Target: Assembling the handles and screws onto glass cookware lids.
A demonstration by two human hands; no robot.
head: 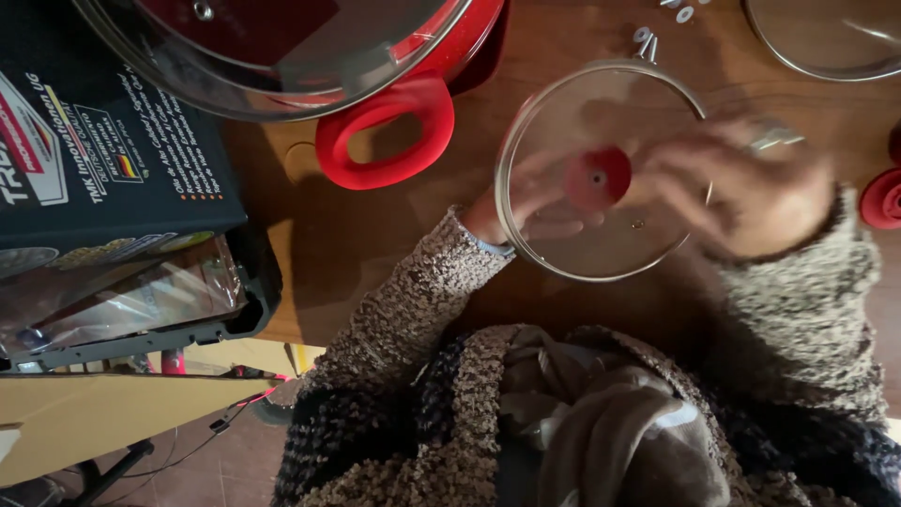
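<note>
A round glass lid (563,113) with a metal rim sits over the brown wooden table (310,235). A red round knob (597,176) is at its centre. My left hand (530,202) is under the glass, seen through it, and holds the lid up from below. My right hand (741,183), blurred and wearing a ring, lies over the lid's right edge with its fingers by the red knob. Both arms wear a speckled knitted sleeve.
A red pot (469,38) with a red loop handle (385,131) and a glass lid stands at the top left. A dark printed box (103,150) lies left. Small screws and washers (648,42), another glass lid (826,38) and a red knob (882,197) lie at the right.
</note>
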